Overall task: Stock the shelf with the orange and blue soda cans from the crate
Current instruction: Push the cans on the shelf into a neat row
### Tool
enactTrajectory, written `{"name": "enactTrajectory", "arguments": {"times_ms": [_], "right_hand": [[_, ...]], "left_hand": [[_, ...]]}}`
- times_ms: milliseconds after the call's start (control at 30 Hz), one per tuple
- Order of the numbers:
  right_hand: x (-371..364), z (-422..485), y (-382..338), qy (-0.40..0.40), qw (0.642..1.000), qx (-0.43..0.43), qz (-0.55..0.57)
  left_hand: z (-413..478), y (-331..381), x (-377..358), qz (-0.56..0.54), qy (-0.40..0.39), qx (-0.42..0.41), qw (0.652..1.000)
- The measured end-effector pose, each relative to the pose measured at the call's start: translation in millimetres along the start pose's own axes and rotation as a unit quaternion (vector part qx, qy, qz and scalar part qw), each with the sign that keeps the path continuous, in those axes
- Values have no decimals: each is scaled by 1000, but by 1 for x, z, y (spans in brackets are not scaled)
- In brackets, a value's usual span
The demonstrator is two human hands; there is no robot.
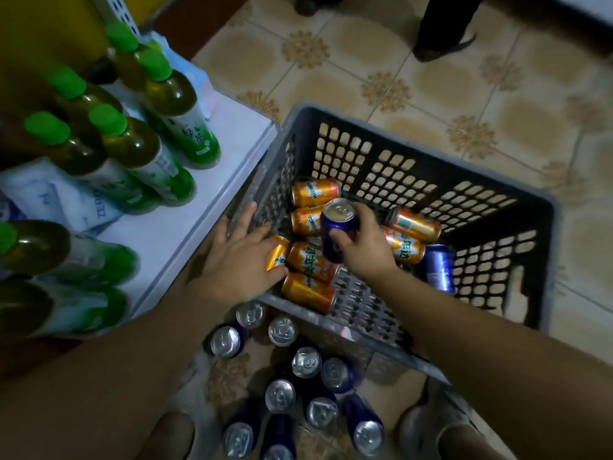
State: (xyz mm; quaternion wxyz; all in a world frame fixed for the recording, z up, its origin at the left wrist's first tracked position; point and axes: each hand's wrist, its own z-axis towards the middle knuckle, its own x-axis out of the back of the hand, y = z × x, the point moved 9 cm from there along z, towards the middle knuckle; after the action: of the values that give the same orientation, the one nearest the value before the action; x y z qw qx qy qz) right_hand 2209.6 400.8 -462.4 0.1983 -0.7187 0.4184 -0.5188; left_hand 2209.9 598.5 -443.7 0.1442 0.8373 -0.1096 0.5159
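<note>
Two hands in the crate: right hand wraps a blue can mid-crate; left hand, fingers spread, touches an orange can at nine o'clock. A careless lift could topple floor cans at six.

Both bare forearms reach forward and down from the lower corners of the view. Left hand: palm down, fingers spread and nearly straight, thumb and forefinger lying either side of the end of an orange can. Right hand: fingers and thumb curled round an upright blue can, wrist in line with the forearm.
</note>
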Motion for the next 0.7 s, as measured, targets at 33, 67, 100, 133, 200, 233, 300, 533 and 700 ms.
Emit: {"name": "enactTrajectory", "arguments": {"times_ms": [33, 67, 100, 133, 200, 233, 300, 533, 700], "right_hand": [[12, -15, -15, 7, 999, -10, 43], [25, -30, -31, 17, 997, -12, 76], [39, -45, -49, 36, 994, -7, 102], [54, -61, -69, 57, 990, 1, 129], [81, -94, -108, 101, 976, 13, 194], [93, -110, -128, 118, 966, 16, 228], [108, -143, -167, 133, 947, 17, 292], [129, -266, -312, 92, 909, 107, 392], [111, -360, -411, -1, 917, 195, 349]], "left_hand": [[-5, 3, 6, -27, -19, 5, 999], [-13, 8, 14, -63, -32, 11, 997], [-23, 15, 27, -109, -34, 15, 993], [-35, 23, 43, -164, -22, 20, 986], [-62, 38, 76, -306, 12, 24, 952], [-78, 46, 96, -384, 29, 10, 923], [-115, 57, 138, -496, 69, -23, 865], [-275, 40, 276, -544, 246, -49, 801], [-398, 3, 328, -522, 335, -16, 784]]}}
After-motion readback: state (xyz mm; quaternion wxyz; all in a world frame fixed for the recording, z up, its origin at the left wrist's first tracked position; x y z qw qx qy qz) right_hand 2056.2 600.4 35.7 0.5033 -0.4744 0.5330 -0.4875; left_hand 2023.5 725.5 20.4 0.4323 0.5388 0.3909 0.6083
